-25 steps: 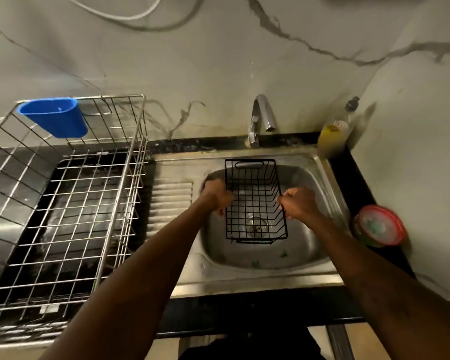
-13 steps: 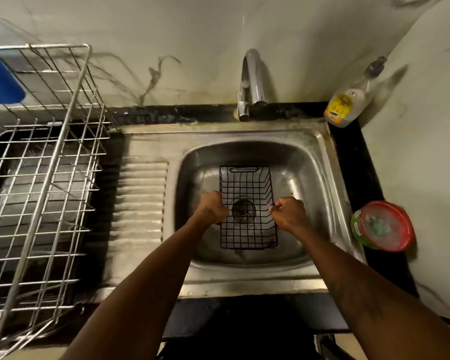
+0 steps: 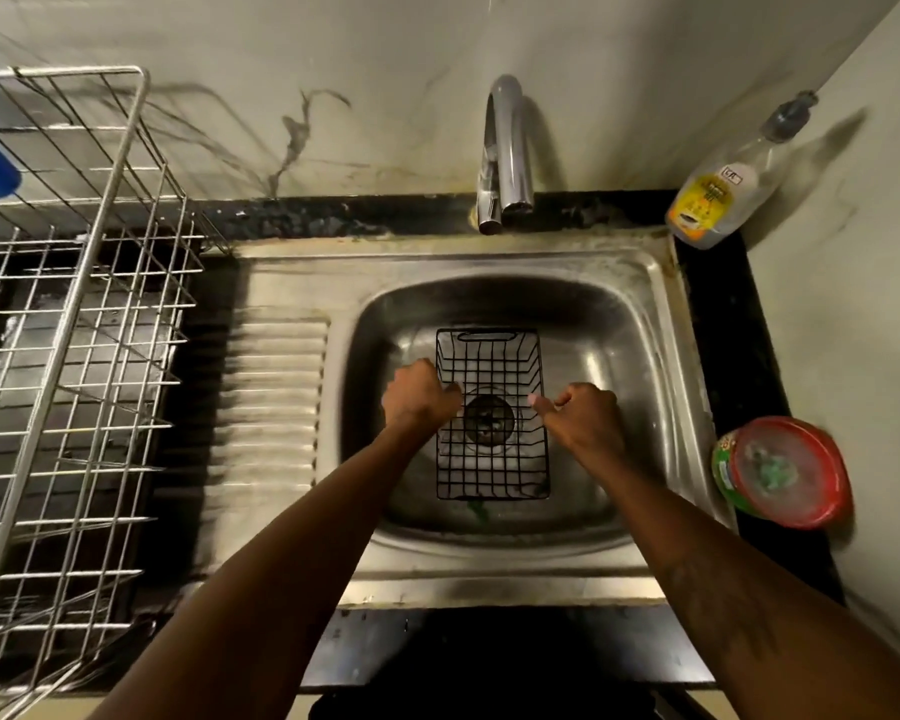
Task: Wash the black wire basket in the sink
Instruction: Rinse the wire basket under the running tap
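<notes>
Right grip has loosened since the earlier frame, where it clamped the right rim; the head view has also dropped closer over the sink.

Head view: the black wire basket lies in the basin, upright, its floor over the drain. The left grip is curled round the left rim. The right grip has its fingers curled and its thumb at the right rim; whether it pinches the wire cannot be told. The faucet stands at the far edge, with no water visible.

Risks, as judgement:
- With a one-sided hold, the basket may tip or clatter when lifted.
- Wet thin wire may slip.
- The spout seems far of the basket, so the stream may miss it.
- The green scrap near the basket could snag in the mesh.
- The soap bottle on the surface is well apart, so a hasty reach might topple it.
</notes>
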### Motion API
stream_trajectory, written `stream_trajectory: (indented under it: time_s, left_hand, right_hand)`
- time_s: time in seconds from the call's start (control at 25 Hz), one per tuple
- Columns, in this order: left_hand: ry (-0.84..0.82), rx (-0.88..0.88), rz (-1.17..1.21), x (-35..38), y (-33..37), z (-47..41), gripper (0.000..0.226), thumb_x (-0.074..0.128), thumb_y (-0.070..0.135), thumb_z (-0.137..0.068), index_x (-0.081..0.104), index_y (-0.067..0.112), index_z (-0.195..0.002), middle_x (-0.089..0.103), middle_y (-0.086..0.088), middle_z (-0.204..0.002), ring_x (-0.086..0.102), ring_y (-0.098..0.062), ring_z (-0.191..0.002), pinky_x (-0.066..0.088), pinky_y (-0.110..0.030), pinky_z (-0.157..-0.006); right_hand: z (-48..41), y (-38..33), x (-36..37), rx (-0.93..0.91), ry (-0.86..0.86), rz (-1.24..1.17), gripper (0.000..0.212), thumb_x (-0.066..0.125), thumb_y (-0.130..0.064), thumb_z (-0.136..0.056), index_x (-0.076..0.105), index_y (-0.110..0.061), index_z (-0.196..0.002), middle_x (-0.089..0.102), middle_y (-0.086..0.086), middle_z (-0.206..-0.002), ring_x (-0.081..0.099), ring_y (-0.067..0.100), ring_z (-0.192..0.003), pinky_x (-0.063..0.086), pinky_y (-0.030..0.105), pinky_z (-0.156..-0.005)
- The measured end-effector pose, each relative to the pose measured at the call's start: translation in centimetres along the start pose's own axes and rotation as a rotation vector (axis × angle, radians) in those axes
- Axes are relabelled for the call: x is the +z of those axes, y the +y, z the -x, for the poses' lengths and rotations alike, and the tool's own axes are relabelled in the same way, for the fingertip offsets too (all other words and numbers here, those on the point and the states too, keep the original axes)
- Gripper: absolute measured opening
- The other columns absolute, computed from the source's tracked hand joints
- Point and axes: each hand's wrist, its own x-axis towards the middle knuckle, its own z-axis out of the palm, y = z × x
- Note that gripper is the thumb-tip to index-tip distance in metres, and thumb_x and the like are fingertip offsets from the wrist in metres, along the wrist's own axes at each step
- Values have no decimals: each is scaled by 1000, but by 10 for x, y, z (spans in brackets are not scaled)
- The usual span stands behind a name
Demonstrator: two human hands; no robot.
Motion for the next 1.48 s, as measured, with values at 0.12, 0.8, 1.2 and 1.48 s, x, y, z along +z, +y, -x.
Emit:
stream_trajectory:
  time_s: [0.12,0.8,1.2,1.48]
  left_hand:
    - [211,133,180,-31,30,-28,34,58,52,-92,69,20,-93,64,9,-74,64,-9,-70,55,-27,-67]
    - [-459,-152,1246,-99,108,-74,44,35,36,-103,69,11,-116,76,-6,-106,71,-25,-102,48,-48,-97]
    - [-1,-106,606,-39,10,-63,33,61,49,-93,71,17,-98,74,-7,-95,72,-20,-86,60,-36,-78]
    - [-333,14,-5,27,-29,-39,63,38,60,-98,49,3,-123,66,-10,-92,68,-18,-69,53,-26,-55]
  right_hand:
    - [-12,-13,-11,-84,119,-85,24,71,-39,-89,69,-16,-81,68,-2,-73,62,14,-66,46,25,-62]
    - [-24,-28,6,-96,161,-239,23,71,-32,-90,73,-15,-75,69,-5,-66,65,11,-64,56,31,-69]
    - [-32,-41,7,-113,133,-237,22,70,-33,-92,71,-18,-77,67,-7,-66,63,7,-63,50,23,-61]
    - [-61,-47,22,-305,98,-85,9,67,-19,-91,76,-19,-93,74,1,-90,67,15,-81,58,35,-75]
